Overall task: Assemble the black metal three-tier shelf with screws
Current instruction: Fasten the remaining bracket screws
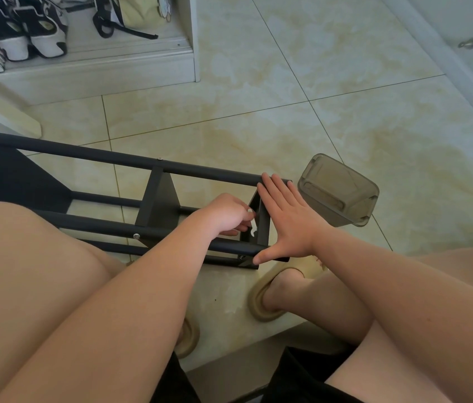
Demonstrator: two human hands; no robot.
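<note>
Black shelf (90, 154) lies on its side on the tile floor, left-centre. Left hand (229, 213) is curled, pinching a small flat pale tool (252, 229) at the shelf's right end panel. Right hand (284, 225) is spread flat w/ straight fingers, pressing that end, thumb on the near rail. Grey plastic box (337, 190) sits just right.

One view only, worn on the head of a seated person, tipped steeply forward and down at the tiled floor (345, 112). Near enough to fill the lower half with bare thighs and forearms (wide-angle, with plenty of room around them). Centred on the black metal shelf (159, 205) lying on its side, with the left hand (226, 213), pinching a small pale tool (252, 228), and the flat right hand (284, 219) at mid-frame. Reaches a shoe cabinet (142, 68) at 11 o'clock, a translucent plastic box (339, 190) at 3 o'clock, a tan slipper (258, 311) at 6 o'clock.
</note>
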